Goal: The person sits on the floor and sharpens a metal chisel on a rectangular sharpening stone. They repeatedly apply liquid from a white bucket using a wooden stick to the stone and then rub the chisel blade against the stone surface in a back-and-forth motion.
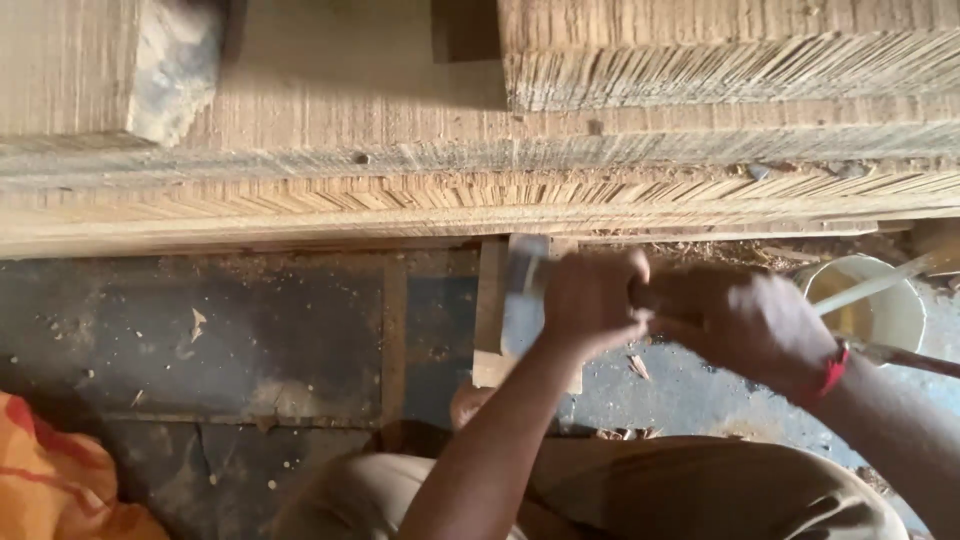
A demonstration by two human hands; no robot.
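Where left hand (592,297) meets right hand (745,325), grasped tool blurred.

- Warm, even daylight on the stacked planks (480,190); no glare.
- Floor (250,340) beneath dimmer, in the planks' shadow.
- Both hands, left hand (592,300) and right hand (745,325), smeared by motion blur.
- White bucket (885,305) brightest, slightly washed.

Both hands, left hand (592,298) and right hand (745,325), blur at centre right, hiding whatever they grip. The orange cloth (55,480) is cut off lower left, the bucket (880,305) at the right edge.
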